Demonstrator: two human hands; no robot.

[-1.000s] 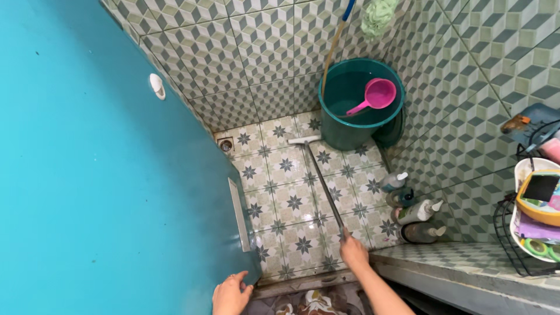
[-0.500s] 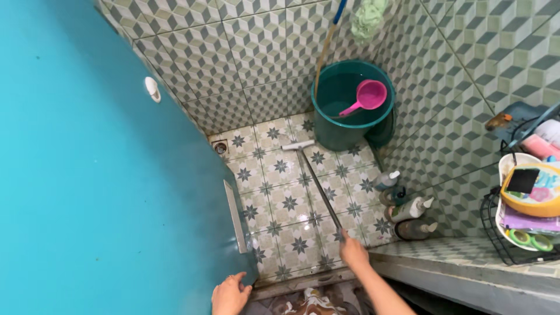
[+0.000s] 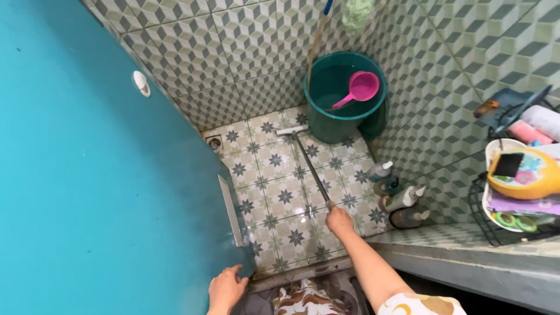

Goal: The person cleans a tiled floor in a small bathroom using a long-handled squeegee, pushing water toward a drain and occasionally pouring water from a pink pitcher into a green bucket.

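My right hand [image 3: 339,221]: grip closed around the handle end of a floor squeegee [image 3: 308,161], whose blade rests on the tiled floor [image 3: 274,198] just beside the teal bucket [image 3: 344,96]. My left hand [image 3: 226,289]: fingers spread against the turquoise door [image 3: 105,192] edge.

The right hand [image 3: 338,220] closes over the near end of the squeegee handle [image 3: 309,166], so that end is hidden inside the fist. The left hand [image 3: 226,289] rests on the lower edge of the turquoise door [image 3: 105,192]; its wrist is cut off by the bottom edge. The pole [image 3: 317,35] standing behind the bucket [image 3: 344,119] and the green cloth [image 3: 357,10] run out of the top edge. The bottles [image 3: 402,198] partly cover one another. The wire rack [image 3: 507,233] is cut off at the right edge.
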